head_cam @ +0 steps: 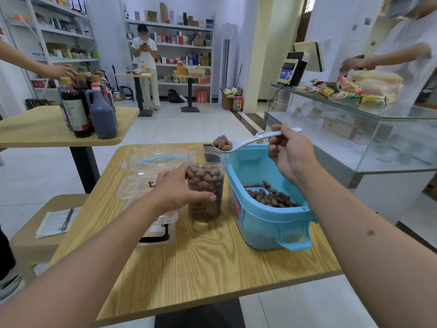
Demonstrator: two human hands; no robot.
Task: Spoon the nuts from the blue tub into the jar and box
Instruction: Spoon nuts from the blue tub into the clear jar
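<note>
A clear plastic jar (205,204), mostly full of brown nuts, stands upright on the wooden table (201,263). My left hand (179,189) grips its left side. My right hand (292,150) holds a white spoon (246,140) by the handle; its bowl carries a few nuts (222,142) just above the jar's open mouth. The blue tub (267,216) sits right of the jar, with nuts (272,197) heaped in its near corner. A clear plastic box (151,166) with a blue handle lies left of the jar, partly behind my left hand.
A second table at the left carries dark sauce bottles (89,107). A low bench with paper and a pen (59,221) is beside my table. A glass counter (354,129) with snacks stands to the right. Other people are at the left, back and right.
</note>
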